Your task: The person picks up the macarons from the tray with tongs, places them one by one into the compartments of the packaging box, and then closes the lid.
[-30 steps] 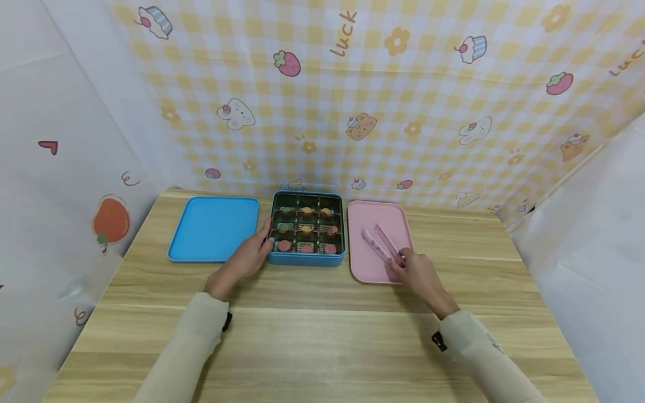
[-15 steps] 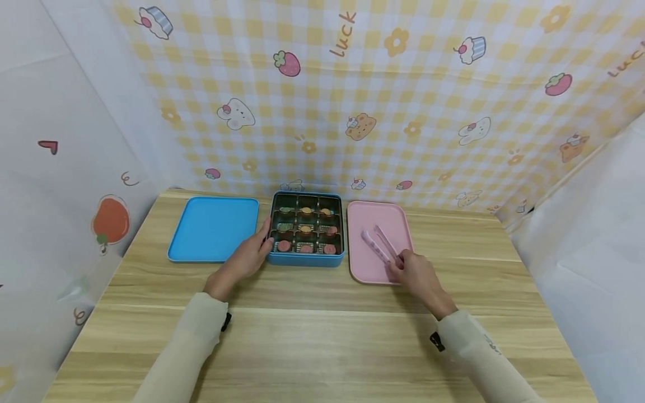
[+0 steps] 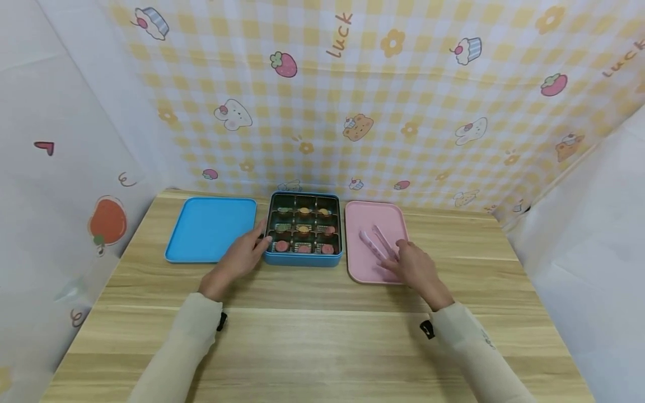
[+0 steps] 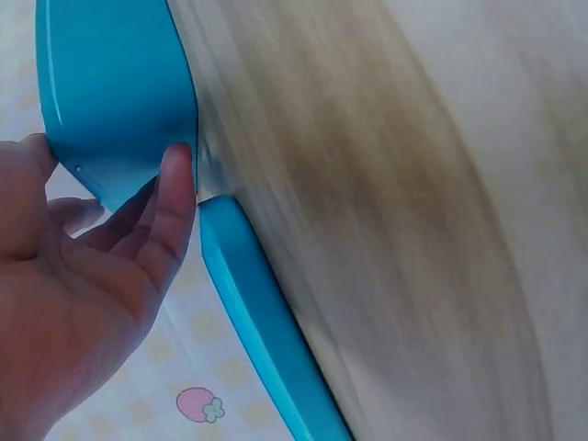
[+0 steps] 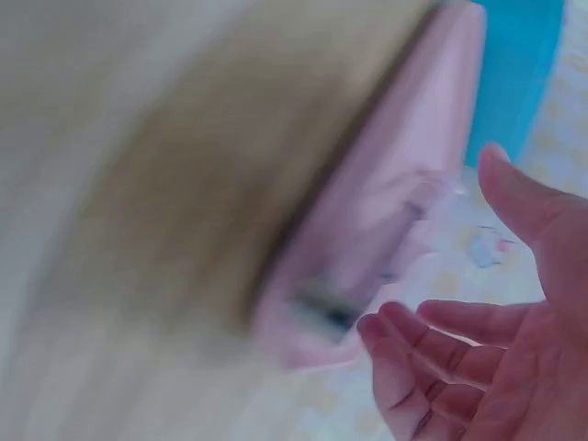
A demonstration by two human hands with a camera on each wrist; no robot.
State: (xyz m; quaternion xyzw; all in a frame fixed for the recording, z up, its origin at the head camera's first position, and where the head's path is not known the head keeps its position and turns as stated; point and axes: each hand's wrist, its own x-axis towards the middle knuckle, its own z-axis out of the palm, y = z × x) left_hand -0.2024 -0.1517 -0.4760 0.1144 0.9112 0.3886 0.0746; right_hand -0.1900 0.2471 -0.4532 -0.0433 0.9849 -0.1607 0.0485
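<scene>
A blue box (image 3: 302,259) with a nine-part divider stands at the back of the table, each section holding a small green, yellow or reddish piece. My left hand (image 3: 238,261) rests against its left side, fingers and thumb fairly straight in the left wrist view. Right of the box is a pink tray (image 3: 360,268), and on it lie pink patterned tongs (image 3: 372,244) with their arms spread. My right hand (image 3: 414,270) is over the tray's front right part, beside the tongs' near end. In the right wrist view, its thumb stands apart from loosely bent fingers, with nothing between them; the tongs are blurred.
A flat blue tray (image 3: 211,229) lies left of the box. Behind everything hangs a yellow checked cloth (image 3: 322,112), close to the table's back edge. White sheeting (image 3: 594,235) closes off the sides. The wooden table (image 3: 322,347) extends toward me.
My right hand has let go of the tongs, its fingers now spread, and the tongs lie on the pink tray. My left hand stays at the box. The head view has shifted slightly.
</scene>
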